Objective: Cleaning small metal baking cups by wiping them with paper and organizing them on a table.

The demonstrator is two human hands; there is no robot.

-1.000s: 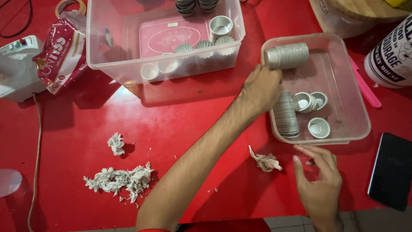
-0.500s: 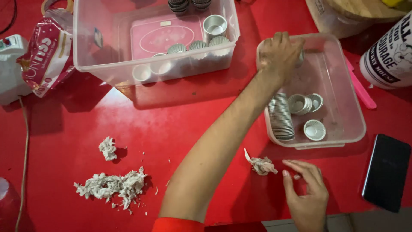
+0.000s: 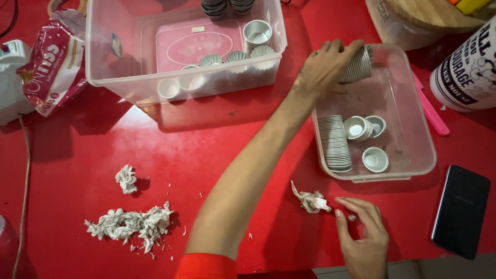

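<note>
My left hand (image 3: 325,67) reaches across the red table and is shut on a stack of fluted metal baking cups (image 3: 360,64), held tilted over the far left corner of a small clear plastic container (image 3: 400,98). Inside that container another stack of cups (image 3: 335,143) lies on its side along the left wall. A few loose cups (image 3: 363,127) sit beside that stack. My right hand (image 3: 364,235) rests on the table at the near edge, fingers loosely apart, its fingertips just right of a crumpled piece of tissue (image 3: 311,200).
A large clear bin (image 3: 103,51) at the back holds more cups and a pink lid. A dark phone (image 3: 461,211) lies at the right, near a pink stick (image 3: 429,111) and a white printed tin (image 3: 467,67). Shredded paper (image 3: 129,225) and a red bag (image 3: 54,67) lie left.
My left hand has closed on the cup stack at the container's far end and lifted it toward the left corner. My right hand has stayed by the tissue.
</note>
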